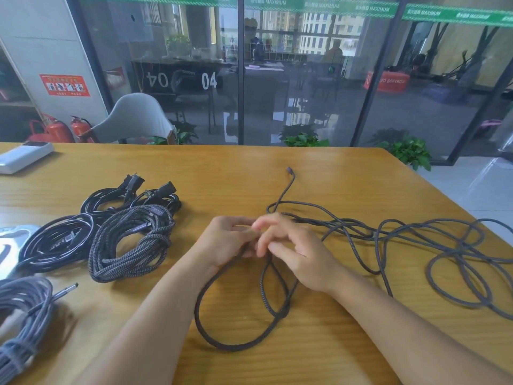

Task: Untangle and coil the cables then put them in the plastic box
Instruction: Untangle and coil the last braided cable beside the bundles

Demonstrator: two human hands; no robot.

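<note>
Loose dark braided cable [361, 237] sprawls table-centre to right, first loops started; left hand [227, 240] and right hand [291, 254] both pinch it. Four coiled bundles [127, 245] sit left; boxing apparently not begun.

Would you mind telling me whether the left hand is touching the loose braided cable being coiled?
Touching. The head view shows the left hand gripping the braided cable, whose loop runs straight up into its curled fingers.
</note>
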